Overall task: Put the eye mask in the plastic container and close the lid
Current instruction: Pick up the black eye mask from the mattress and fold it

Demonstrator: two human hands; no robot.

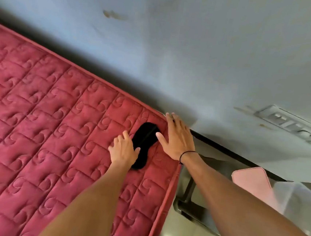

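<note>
Head view looks down at a red quilted mattress [45, 126] whose far corner meets a pale blue wall [176, 53]. Near that corner lies the eye mask [144, 145], a flat black shape stretched out on the quilting, well inside the mattress edge. The left hand [124, 149] rests palm down on the mattress against the mask's near side, fingers loosely spread and slightly curled, its thumb touching or overlapping the black fabric; it has not closed on anything. The right hand [179, 139] is on the other side of the mask, nearer the corner, flat and wide open, its thumb pointing toward the mask's top end and its fingertips reaching to the mattress edge; it holds nothing either. A thin black band [185, 155] circles the right wrist.

With one hand on each side of the mask, the person seems to be bracketing it so the limp fabric can be gathered from both ends rather than pinched at one point, where it would dangle. Soft quilting gives under pressure, so fingers can probably slide beneath the mask easily.

Beyond the mattress edge nearest the right forearm stands a translucent shape with a pink flat piece [251, 180] leaning at it; this may be the plastic container and lid, but blur prevents certainty. The mask is not yet in any container.
</note>
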